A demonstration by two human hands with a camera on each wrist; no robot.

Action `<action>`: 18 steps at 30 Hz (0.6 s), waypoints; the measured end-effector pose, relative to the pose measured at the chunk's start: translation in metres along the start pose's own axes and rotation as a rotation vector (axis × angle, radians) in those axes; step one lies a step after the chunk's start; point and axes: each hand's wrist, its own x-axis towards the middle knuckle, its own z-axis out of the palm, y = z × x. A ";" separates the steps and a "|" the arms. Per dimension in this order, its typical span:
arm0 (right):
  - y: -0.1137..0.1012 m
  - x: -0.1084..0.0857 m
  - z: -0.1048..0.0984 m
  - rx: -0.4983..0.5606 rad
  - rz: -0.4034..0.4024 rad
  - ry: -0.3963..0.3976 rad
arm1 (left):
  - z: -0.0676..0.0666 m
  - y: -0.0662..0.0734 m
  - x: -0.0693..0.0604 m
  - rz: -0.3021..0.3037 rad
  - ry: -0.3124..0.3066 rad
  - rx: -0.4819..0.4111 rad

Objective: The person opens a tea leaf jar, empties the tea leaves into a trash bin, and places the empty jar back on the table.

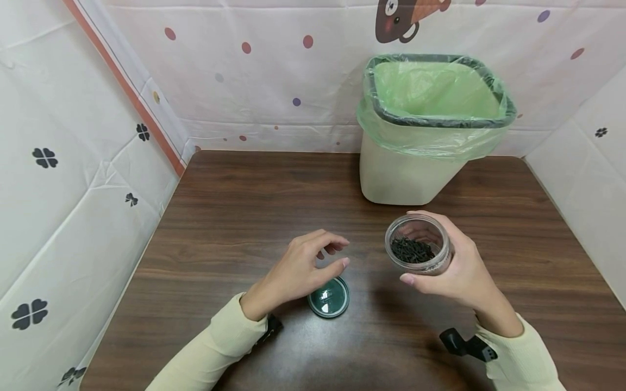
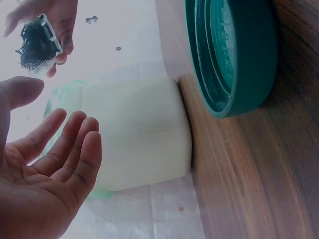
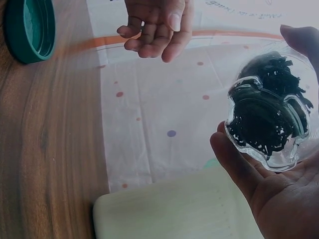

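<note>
Above the right half of the brown wood-grain desk (image 1: 235,217), a round, clear glass jar (image 1: 432,267) hangs off the surface in the right hand (image 1: 459,271), its uncovered mouth turned toward the head camera. Dark, dry, leaf-like pieces (image 1: 412,252) lie heaped inside, mostly against the near wall. The right hand grips the jar from its right side, fingers curled round the far wall and thumb along the near one, spread as wide as the glass between them. Left of the jar and well apart from it, the left hand (image 1: 303,266) holds nothing; its fingers curve loosely, with the thumb clear of them. Below that hand, a round, dark-green lid (image 1: 332,304) rests on the desk, inner side upward, touched by neither hand. The step in hand is judged to be the handling of the unlidded jar; the next move probably calls for a firm grip and controlled tilt, since the contents are loose. Near the desk's far edge, right of its middle, stands a cream-coloured bin (image 1: 403,176) lined with a translucent green bag (image 1: 435,142). Behind that edge rises a white, spotted wall covering (image 1: 274,76).
</note>
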 end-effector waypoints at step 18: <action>0.007 0.000 -0.002 0.170 -0.049 0.076 | -0.003 -0.001 0.002 0.002 0.027 -0.009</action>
